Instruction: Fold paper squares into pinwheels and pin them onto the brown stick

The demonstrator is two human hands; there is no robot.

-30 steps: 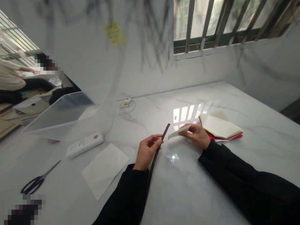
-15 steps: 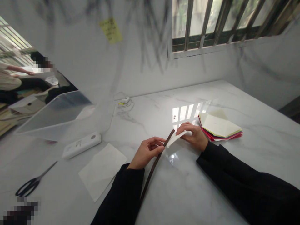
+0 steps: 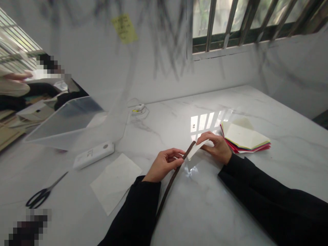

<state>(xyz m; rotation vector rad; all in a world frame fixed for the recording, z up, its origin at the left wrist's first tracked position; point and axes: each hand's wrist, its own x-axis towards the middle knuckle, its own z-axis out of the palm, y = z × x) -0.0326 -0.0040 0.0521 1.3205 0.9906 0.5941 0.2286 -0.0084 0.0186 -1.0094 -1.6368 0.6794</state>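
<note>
My left hand (image 3: 164, 164) pinches a long, thin, dark brown strip (image 3: 170, 184) near its upper end. The strip runs down toward me, and its lower part disappears behind my left sleeve. My right hand (image 3: 216, 147) grips a small piece of white paper (image 3: 196, 149), slightly curved, whose near edge meets the strip. A stack of coloured paper (image 3: 246, 136), with a cream sheet on top and red and yellow edges showing, lies to the right of my right hand. Left of my left sleeve, a cream sheet of paper (image 3: 116, 182) lies flat.
Scissors with black handles (image 3: 47, 189) lie on the marble-patterned table (image 3: 194, 212) at left, near a white oblong device (image 3: 94, 155). Behind that stands a clear plastic box (image 3: 69, 119). A small white gadget with a cord (image 3: 139, 107) sits by the wall. Other people are at far left.
The view has shifted slightly, so everything appears a little farther right. Both hands keep their hold on the strip and the paper, with hardly any visible movement.
</note>
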